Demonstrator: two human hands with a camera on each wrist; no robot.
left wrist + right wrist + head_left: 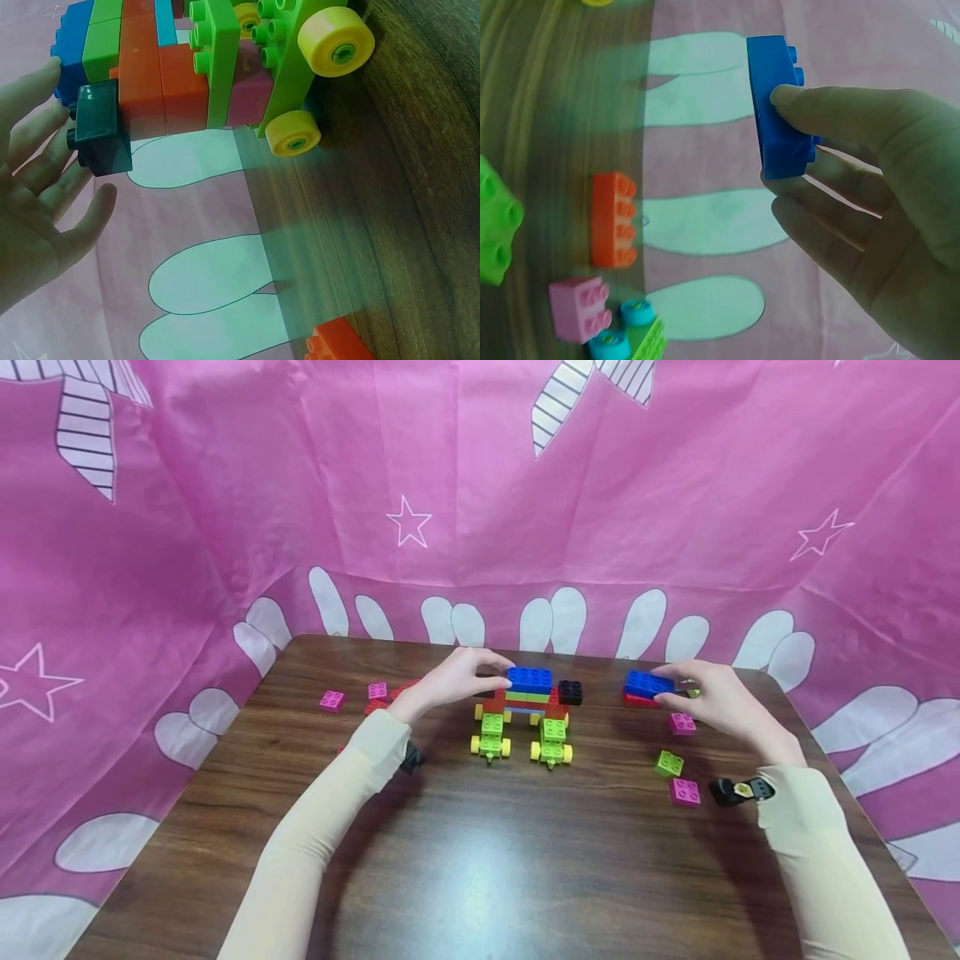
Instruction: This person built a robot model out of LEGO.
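Observation:
A brick build (525, 697) stands mid-table: a blue brick (529, 679) tops green and red layers, with two green wheeled pieces (552, 739) in front and a black brick (570, 692) on its right side. My left hand (480, 675) reaches the build's left side; in the left wrist view its nearly straight fingers (45, 157) touch another black brick (97, 139) stuck to the build (161, 79). My right hand (693, 693) pinches a loose blue brick (648, 683) between thumb and fingers (832, 112), holding this blue brick (776, 112) just above a red brick (637, 700).
Loose pink bricks (332, 700) (685, 792) and a green brick (668, 764) lie on the dark wooden table (480, 860). An orange-red brick (613, 219) and a pink one (577, 307) lie beneath the right hand. Pink cloth (480, 485) walls the back and sides.

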